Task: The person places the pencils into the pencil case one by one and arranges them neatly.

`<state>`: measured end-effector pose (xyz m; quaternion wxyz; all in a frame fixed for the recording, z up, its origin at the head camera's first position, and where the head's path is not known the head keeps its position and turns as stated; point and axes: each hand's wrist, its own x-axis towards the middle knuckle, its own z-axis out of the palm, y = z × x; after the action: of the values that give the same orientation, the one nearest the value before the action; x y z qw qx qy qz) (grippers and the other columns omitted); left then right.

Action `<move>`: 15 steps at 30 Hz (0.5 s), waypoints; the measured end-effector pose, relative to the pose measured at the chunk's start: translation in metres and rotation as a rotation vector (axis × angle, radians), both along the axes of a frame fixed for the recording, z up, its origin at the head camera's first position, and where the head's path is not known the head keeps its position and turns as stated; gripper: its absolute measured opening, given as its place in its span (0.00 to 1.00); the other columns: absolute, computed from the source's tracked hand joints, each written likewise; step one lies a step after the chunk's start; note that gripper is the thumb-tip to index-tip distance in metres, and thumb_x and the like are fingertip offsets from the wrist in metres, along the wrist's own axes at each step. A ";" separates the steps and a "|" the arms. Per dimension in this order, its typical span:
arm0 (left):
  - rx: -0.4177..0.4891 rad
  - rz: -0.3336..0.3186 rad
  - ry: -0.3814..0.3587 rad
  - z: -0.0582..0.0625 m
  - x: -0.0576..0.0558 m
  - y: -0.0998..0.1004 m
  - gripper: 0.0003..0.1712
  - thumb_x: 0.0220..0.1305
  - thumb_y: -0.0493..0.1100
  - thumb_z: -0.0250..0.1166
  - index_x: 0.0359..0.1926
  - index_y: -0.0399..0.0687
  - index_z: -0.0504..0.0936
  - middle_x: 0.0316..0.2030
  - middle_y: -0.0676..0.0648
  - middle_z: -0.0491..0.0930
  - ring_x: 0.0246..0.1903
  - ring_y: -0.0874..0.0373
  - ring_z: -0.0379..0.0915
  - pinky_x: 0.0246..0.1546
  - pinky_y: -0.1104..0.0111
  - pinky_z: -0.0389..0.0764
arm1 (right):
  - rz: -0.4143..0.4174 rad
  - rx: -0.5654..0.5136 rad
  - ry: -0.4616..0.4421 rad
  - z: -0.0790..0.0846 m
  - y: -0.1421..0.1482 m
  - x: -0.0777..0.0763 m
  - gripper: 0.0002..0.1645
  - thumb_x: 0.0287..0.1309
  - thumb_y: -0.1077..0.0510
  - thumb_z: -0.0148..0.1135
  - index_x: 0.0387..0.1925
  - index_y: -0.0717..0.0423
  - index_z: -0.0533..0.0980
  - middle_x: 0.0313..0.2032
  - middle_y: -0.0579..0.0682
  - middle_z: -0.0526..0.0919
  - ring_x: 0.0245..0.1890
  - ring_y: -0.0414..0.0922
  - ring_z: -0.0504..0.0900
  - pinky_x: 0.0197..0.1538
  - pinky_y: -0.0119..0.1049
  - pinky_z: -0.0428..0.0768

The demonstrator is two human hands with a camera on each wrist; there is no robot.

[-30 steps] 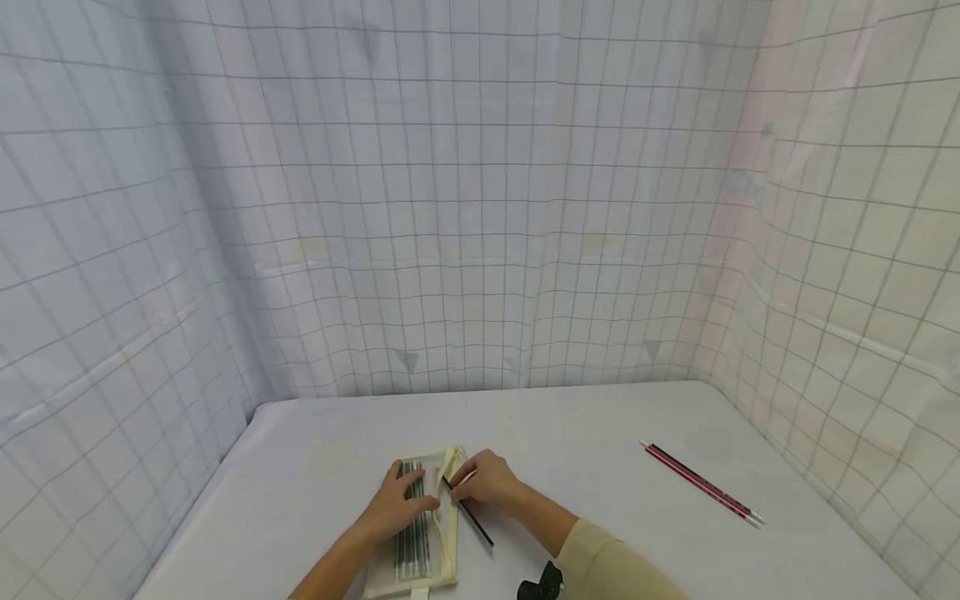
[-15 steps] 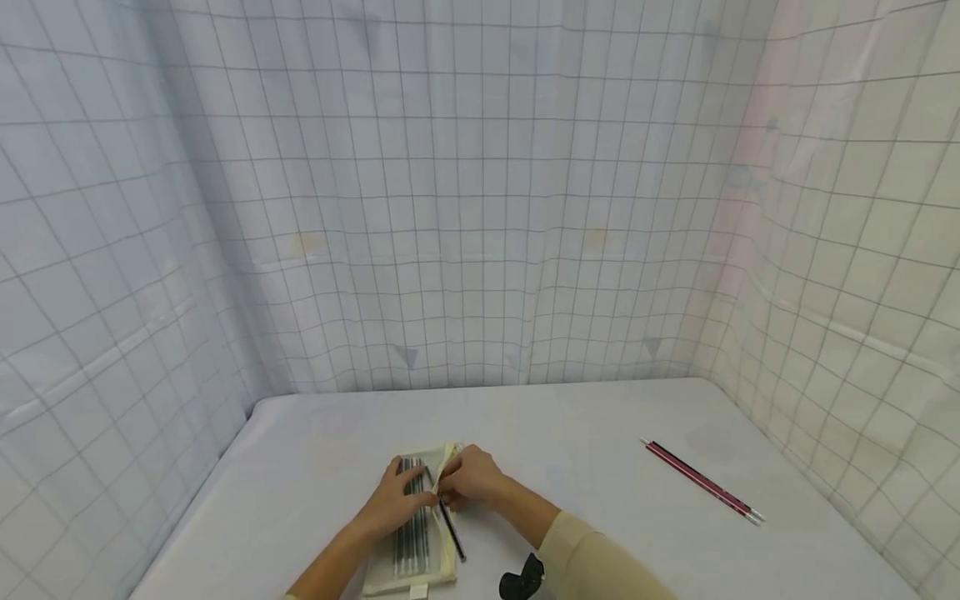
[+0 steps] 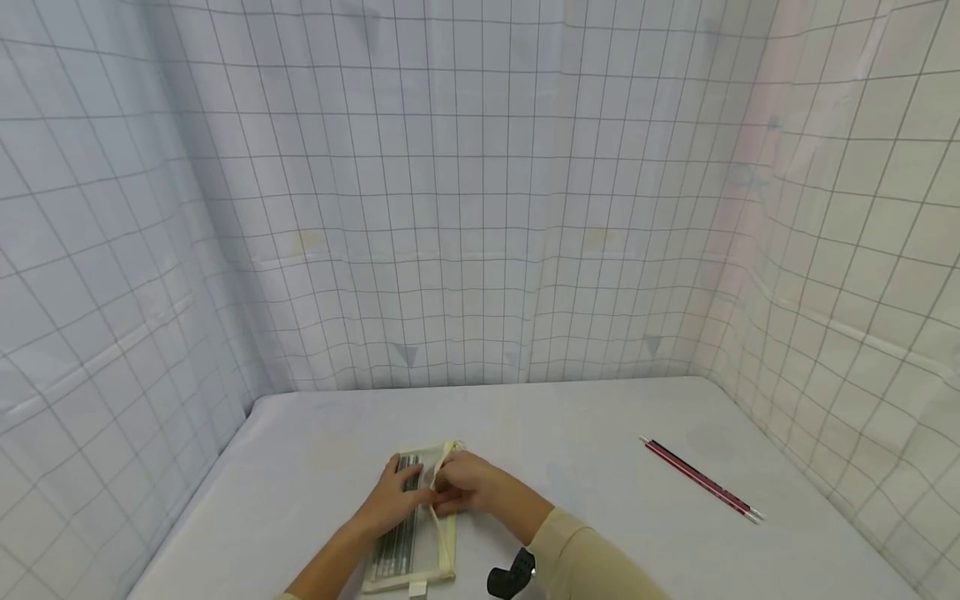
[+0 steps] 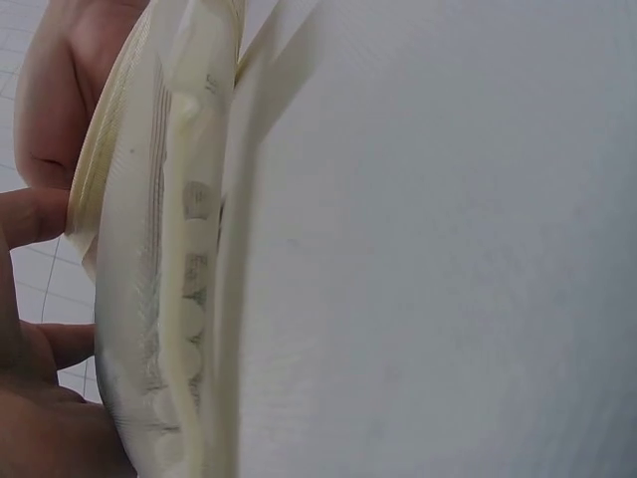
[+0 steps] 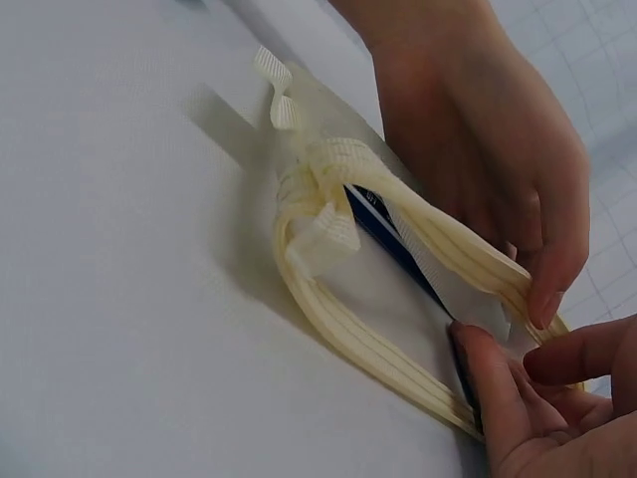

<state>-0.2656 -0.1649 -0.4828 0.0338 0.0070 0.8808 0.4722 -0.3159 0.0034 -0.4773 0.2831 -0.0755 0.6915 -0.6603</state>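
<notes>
A translucent pencil case (image 3: 447, 554) with cream zip edges lies on the white table, unzipped along its right side. My left hand (image 3: 390, 502) rests across it with fingers spread, while its thumb pinches the near zip edge. My right hand (image 3: 467, 483) reaches into the opening, fingers curled. In the right wrist view its fingertips hold a dark pencil (image 5: 466, 383), mostly hidden by the hand and case. Blue pencils (image 5: 398, 244) show inside the mouth. Several dark pencils (image 3: 393, 552) lie side by side under the clear top; their rounded ends (image 4: 192, 319) appear in the left wrist view.
Two dark red pencils (image 3: 701, 479) lie together on the right of the table. A pale fabric tab (image 3: 417, 590) sticks out from the case's near end. Black wrist gear (image 3: 510, 575) sits by the right sleeve. Gridded white curtains (image 3: 480, 208) surround the table.
My right hand has moved left into the opening, taking the black pencil from outside into the case. The near ends of the pencils inside have shifted left. My left hand stays almost in place.
</notes>
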 end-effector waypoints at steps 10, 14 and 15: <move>-0.009 -0.006 -0.003 0.003 0.000 0.000 0.47 0.61 0.52 0.70 0.72 0.28 0.67 0.77 0.22 0.37 0.73 0.19 0.34 0.65 0.27 0.50 | 0.083 0.002 0.018 0.007 0.017 -0.008 0.11 0.62 0.70 0.64 0.46 0.68 0.81 0.36 0.60 0.88 0.32 0.48 0.89 0.32 0.38 0.86; -0.016 -0.007 -0.014 0.003 0.000 0.001 0.47 0.62 0.53 0.70 0.73 0.29 0.67 0.77 0.22 0.37 0.73 0.19 0.35 0.64 0.26 0.52 | 0.097 0.023 0.029 0.010 0.025 -0.010 0.15 0.66 0.68 0.62 0.52 0.66 0.82 0.39 0.58 0.89 0.33 0.48 0.89 0.29 0.36 0.84; -0.017 -0.007 -0.018 0.004 0.000 0.001 0.47 0.62 0.53 0.70 0.73 0.29 0.67 0.77 0.23 0.37 0.73 0.19 0.35 0.64 0.26 0.52 | 0.100 0.027 0.030 0.010 0.027 -0.011 0.15 0.67 0.68 0.61 0.53 0.65 0.82 0.40 0.58 0.88 0.33 0.48 0.89 0.29 0.35 0.84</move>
<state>-0.2656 -0.1637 -0.4792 0.0435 0.0054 0.8845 0.4645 -0.3266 0.0309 -0.4674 0.3063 -0.1163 0.6999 -0.6347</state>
